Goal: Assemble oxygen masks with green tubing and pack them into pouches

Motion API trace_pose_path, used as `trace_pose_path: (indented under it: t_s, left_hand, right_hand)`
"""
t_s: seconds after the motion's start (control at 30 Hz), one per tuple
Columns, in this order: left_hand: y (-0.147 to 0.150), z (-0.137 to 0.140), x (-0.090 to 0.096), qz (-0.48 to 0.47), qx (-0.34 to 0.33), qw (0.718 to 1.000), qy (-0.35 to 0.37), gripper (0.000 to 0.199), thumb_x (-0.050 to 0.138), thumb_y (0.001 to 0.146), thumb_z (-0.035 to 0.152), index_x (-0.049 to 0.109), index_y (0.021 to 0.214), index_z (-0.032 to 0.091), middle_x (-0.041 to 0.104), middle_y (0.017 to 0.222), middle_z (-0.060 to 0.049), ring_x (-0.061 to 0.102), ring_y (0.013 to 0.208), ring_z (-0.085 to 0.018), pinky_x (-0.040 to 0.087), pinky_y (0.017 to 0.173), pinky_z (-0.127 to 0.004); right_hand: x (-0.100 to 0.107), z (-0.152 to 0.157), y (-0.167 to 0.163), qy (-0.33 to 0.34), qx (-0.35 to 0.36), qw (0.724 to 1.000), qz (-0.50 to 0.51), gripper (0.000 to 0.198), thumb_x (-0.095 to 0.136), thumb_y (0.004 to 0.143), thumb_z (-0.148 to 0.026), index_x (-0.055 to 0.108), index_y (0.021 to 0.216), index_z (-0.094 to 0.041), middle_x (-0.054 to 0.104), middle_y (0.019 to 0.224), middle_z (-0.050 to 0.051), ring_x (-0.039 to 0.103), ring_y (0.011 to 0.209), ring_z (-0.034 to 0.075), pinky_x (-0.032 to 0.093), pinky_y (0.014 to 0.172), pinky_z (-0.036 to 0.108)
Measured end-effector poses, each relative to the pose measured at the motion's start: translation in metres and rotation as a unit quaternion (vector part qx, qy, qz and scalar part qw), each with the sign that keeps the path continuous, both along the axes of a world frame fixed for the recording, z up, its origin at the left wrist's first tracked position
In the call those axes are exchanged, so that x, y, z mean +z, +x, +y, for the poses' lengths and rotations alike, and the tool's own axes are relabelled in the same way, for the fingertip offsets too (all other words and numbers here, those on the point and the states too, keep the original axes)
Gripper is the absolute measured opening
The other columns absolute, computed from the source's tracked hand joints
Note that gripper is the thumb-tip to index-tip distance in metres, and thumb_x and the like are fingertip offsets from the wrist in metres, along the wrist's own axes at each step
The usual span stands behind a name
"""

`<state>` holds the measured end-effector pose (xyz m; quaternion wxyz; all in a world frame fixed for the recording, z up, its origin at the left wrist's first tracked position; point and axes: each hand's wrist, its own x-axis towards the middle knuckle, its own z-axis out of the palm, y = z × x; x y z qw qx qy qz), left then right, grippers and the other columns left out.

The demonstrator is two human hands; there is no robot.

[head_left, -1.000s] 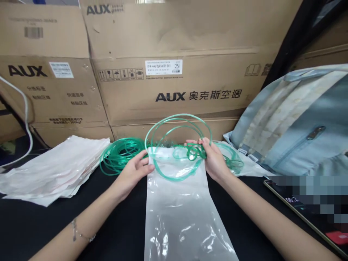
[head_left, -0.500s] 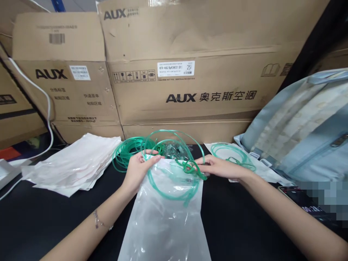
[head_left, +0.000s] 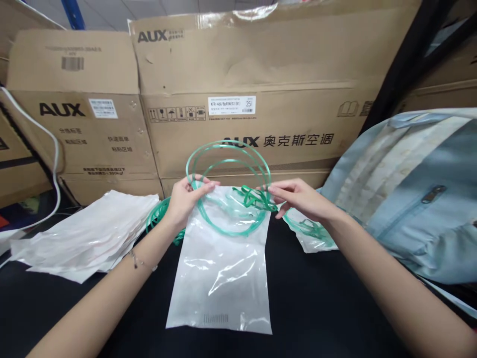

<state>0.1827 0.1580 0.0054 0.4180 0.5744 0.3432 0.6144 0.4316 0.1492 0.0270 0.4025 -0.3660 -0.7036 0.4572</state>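
Observation:
A clear-fronted white plastic pouch (head_left: 223,268) hangs in front of me, its mouth at the top. My left hand (head_left: 186,199) is closed on its upper left corner, thumb over the edge, with tubing running by the fingers. A looped coil of clear green tubing (head_left: 233,232) lies partly inside the pouch, and its upper loops stand out above the mouth. At the upper right corner, my right hand (head_left: 298,196) pinches the coil beside a bunched green strap (head_left: 251,196). Whether it also grips the pouch edge is unclear.
A stack of white pouches (head_left: 85,228) lies on the black table at left. More green tubing (head_left: 158,216) is partly behind my left wrist. A filled pouch (head_left: 311,231) lies right, near a light blue backpack (head_left: 417,199). Large cardboard boxes (head_left: 238,64) stand behind.
Both hands have raised the pouch and coil, and the pouch's bottom edge is now in view. My head view has shifted slightly. Each hand keeps its hold.

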Motion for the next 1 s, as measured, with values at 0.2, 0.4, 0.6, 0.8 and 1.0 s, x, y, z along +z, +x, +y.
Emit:
trace_pose_path:
  t_s: [0.2,0.4,0.6,0.8,1.0]
  left_hand:
    - [0.002,0.009,0.021,-0.042,-0.050,0.997,0.038,0.045,0.073,0.062,0.024,0.049,0.099,0.020,0.070,0.090,-0.005,0.065,0.083,-0.016,0.048,0.069,-0.021]
    - [0.002,0.017,0.008,-0.047,-0.049,0.995,0.075,0.056,0.074,0.060,0.020,0.044,0.108,0.019,0.069,0.086,-0.006,0.067,0.075,-0.018,0.050,0.062,-0.022]
    - [0.007,0.023,-0.003,-0.071,-0.019,0.994,0.079,0.053,0.073,0.062,0.018,0.044,0.106,0.020,0.070,0.079,-0.005,0.067,0.080,-0.021,0.052,0.066,-0.025]
    - [0.011,0.019,-0.010,-0.070,0.038,0.995,0.056,0.052,0.073,0.061,0.020,0.046,0.106,0.017,0.071,0.072,-0.004,0.067,0.064,-0.017,0.050,0.054,-0.020]
    - [0.016,0.015,-0.011,-0.087,0.002,0.995,0.049,0.053,0.073,0.061,0.019,0.046,0.106,0.017,0.071,0.073,-0.004,0.068,0.066,-0.016,0.052,0.058,-0.020]
  right_hand:
    - [0.026,0.011,-0.002,0.034,-0.094,0.994,-0.037,0.018,0.074,0.058,-0.025,0.072,0.073,-0.015,0.057,0.053,-0.001,0.050,0.044,0.007,0.049,0.041,0.019]
    - [0.019,0.015,-0.004,-0.021,-0.044,0.998,-0.050,0.057,0.072,0.061,-0.016,0.056,0.115,-0.020,0.063,0.071,-0.001,0.055,0.058,0.007,0.048,0.050,0.017]
    - [0.016,0.014,-0.004,-0.042,0.040,0.997,-0.044,0.053,0.055,0.078,-0.043,0.044,0.126,-0.024,0.058,0.113,0.009,0.059,0.084,0.014,0.049,0.063,0.023]
    - [0.006,0.013,-0.023,0.040,-0.004,0.996,-0.082,0.067,0.072,0.061,-0.025,0.044,0.121,-0.020,0.060,0.086,0.002,0.057,0.080,0.013,0.046,0.064,0.022]
    - [-0.001,0.021,-0.026,0.084,-0.063,0.986,-0.130,0.042,0.066,0.065,-0.028,0.054,0.104,-0.016,0.049,0.061,-0.004,0.047,0.055,0.009,0.038,0.051,0.021]
